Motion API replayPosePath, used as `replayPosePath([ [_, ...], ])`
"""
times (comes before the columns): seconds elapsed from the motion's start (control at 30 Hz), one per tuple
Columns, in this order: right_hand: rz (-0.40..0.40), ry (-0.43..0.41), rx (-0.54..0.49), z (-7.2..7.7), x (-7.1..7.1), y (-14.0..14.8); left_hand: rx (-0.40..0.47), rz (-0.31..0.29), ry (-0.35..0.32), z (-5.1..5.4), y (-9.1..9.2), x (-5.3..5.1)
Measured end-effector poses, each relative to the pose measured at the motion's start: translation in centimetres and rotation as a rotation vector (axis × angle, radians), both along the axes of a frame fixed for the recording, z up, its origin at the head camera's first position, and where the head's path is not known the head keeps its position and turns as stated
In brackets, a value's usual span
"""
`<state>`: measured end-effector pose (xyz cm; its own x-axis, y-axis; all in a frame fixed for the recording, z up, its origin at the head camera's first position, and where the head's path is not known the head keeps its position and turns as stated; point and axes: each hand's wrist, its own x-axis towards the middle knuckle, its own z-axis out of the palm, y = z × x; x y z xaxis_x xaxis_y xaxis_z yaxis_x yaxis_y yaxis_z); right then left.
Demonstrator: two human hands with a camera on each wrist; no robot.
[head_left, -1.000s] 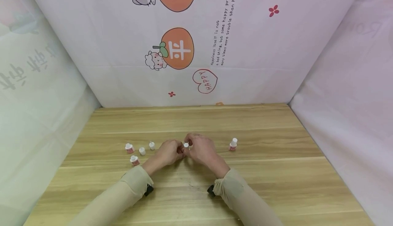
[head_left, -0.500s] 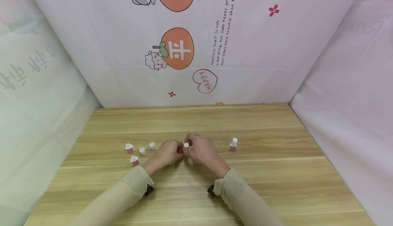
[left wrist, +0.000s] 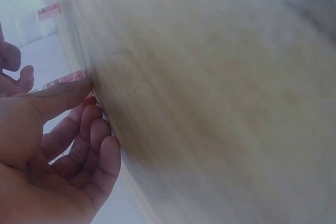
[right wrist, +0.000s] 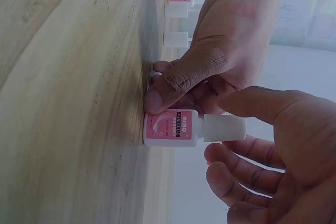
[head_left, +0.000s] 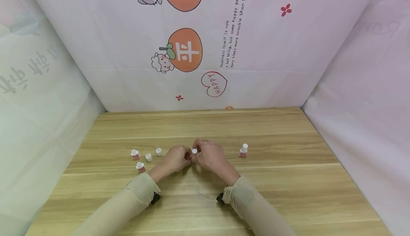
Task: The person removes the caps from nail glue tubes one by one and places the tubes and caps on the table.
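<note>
A small nail glue bottle (right wrist: 170, 128) with a pink label stands on the table between both hands. My left hand (head_left: 175, 158) grips its body low down, thumb on one side and fingers curled behind. My right hand (head_left: 209, 155) pinches the white cap (right wrist: 224, 128) on top of it, thumb and fingers at its sides. Between the cap and the bottle's shoulder a short narrow neck shows in the right wrist view. The left wrist view catches only part of the bottle's label (left wrist: 68, 78) behind the left thumb.
Left of the hands stand two uncapped glue bottles, a rear one (head_left: 135, 155) and a front one (head_left: 140, 167). Beside them are two loose white caps, one (head_left: 148, 157) nearer and another (head_left: 158, 152) with a thin upright tip. A capped bottle (head_left: 243, 150) stands to the right.
</note>
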<state>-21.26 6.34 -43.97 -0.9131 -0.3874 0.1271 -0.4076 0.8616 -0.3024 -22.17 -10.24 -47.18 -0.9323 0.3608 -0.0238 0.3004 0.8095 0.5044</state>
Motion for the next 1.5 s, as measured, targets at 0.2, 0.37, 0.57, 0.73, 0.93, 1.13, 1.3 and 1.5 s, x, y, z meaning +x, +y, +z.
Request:
replayPosePath([
  [0.2, -0.003, 0.010, -0.005, 0.05, 0.06, 0.00, -0.013, 0.002, 0.003, -0.12, -0.04, -0.07],
  [0.37, 0.003, 0.012, -0.007, 0.00, 0.13, -0.03, -0.017, 0.007, 0.003, -0.05, -0.02, -0.06],
  [0.57, -0.006, 0.017, -0.022, -0.02, 0.14, 0.01, -0.014, 0.006, 0.002, 0.05, 0.02, -0.01],
  [0.73, 0.004, 0.018, 0.006, 0.07, 0.10, -0.02, -0.011, 0.013, -0.009, 0.00, -0.02, -0.02],
  [0.93, 0.014, 0.005, 0.009, 0.11, 0.15, -0.02, -0.002, 0.009, -0.014, -0.12, 0.00, 0.02],
  [1.13, -0.009, -0.003, -0.013, -0.06, 0.01, -0.01, 0.003, 0.010, -0.005, -0.15, -0.04, -0.04],
  [1.3, -0.005, 0.007, 0.010, -0.06, 0.05, -0.04, -0.003, 0.012, -0.011, -0.13, -0.03, -0.03],
  [1.5, -0.001, 0.010, 0.020, 0.00, 0.10, -0.02, -0.004, 0.008, -0.015, -0.09, -0.02, 0.01],
])
